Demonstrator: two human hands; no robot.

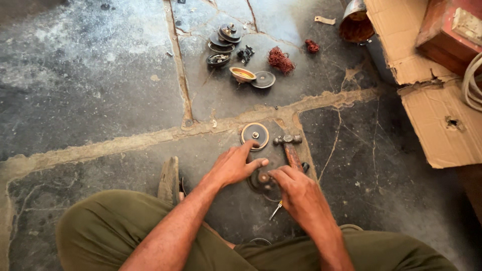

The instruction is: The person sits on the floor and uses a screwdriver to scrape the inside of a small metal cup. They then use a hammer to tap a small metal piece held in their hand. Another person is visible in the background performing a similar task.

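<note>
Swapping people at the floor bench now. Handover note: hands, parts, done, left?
Left hand: open, fingers spread on the dark round part on the stone floor.
Right hand: fingers on the same part's near side, gripping nothing.
Hammer lies just beyond, beside a round disc.
More discs and caps and copper wire clumps sit further off.
Done: parts laid out apart. Left: the round part under the hands, still flat on the floor.

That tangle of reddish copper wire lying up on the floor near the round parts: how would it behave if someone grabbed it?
The copper wire tangle looks loose and springy, so it would probably squash and sag rather than hold shape. Being airy, it is likely light for its bulk. Stray strands may snag on the small black parts beside it.
</note>
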